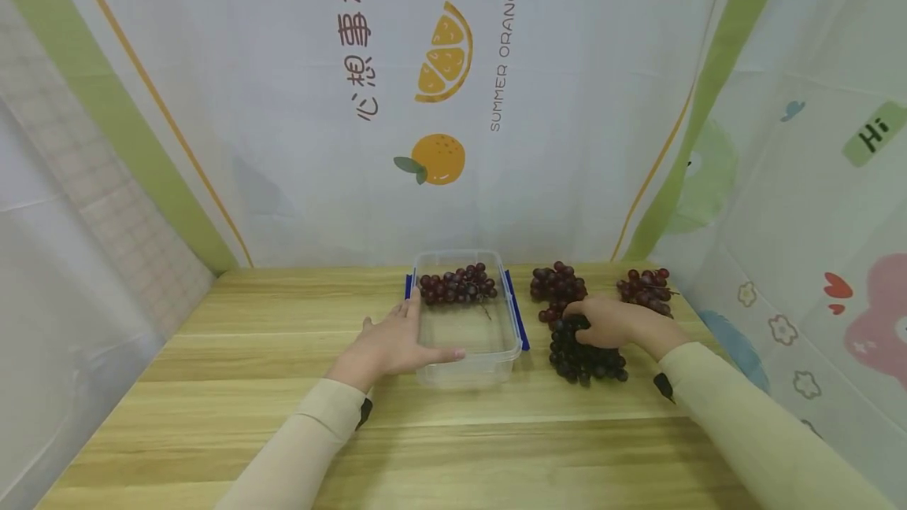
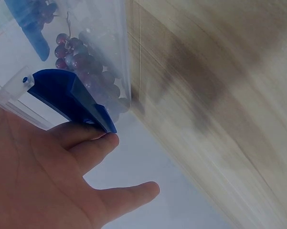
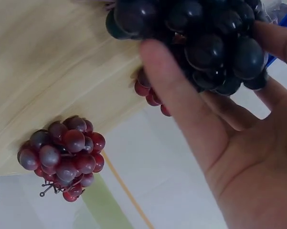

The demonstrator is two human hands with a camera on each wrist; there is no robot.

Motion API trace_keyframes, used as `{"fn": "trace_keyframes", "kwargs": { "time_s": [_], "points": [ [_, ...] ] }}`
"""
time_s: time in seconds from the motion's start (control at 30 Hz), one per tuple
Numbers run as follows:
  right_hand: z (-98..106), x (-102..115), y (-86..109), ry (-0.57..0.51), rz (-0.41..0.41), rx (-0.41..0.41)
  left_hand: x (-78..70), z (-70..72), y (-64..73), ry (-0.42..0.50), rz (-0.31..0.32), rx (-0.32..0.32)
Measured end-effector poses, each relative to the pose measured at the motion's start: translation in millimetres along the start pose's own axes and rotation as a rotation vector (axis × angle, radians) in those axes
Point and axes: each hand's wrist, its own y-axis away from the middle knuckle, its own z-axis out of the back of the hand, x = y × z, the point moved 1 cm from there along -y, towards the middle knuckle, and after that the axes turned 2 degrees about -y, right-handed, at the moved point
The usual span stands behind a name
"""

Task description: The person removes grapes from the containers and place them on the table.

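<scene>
A clear plastic container with blue side latches stands on the table, and a bunch of red grapes lies at its far end. Spread along the container's left side, my left hand has its thumb over the near rim. In the left wrist view, fingertips touch the hanging blue latch. To the container's right, my right hand grips a bunch of black grapes. The right wrist view has the thumb and fingers on opposite sides of the bunch; its stem is not visible.
Just behind the black grapes is another red bunch. A further red bunch with bare stems lies near the table's far right corner. Printed curtains hang along the back and both sides of the wooden table.
</scene>
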Motion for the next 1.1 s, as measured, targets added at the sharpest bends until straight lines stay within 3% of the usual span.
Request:
{"fn": "trace_keyframes", "kwargs": {
  "time_s": [0.1, 0.2, 0.53, 1.1],
  "points": [
    [-4, 1, 1.3, -0.020, -0.008, 0.002, -0.7, 0.6, 0.1, 0.002, -0.002, -0.002],
    [-10, 5, 3.3, -0.037, -0.067, 0.001, -0.9, 0.9, 0.2, 0.005, -0.002, 0.000],
    [-34, 23, 2.9, 0.034, -0.236, -0.013, -1.2, 0.2, 0.1, 0.005, 0.001, -0.002],
    [-38, 36, 10.5, -0.116, -0.262, -0.005, -2.6, 0.5, 1.9, 0.022, 0.005, 0.005]
  ]
}}
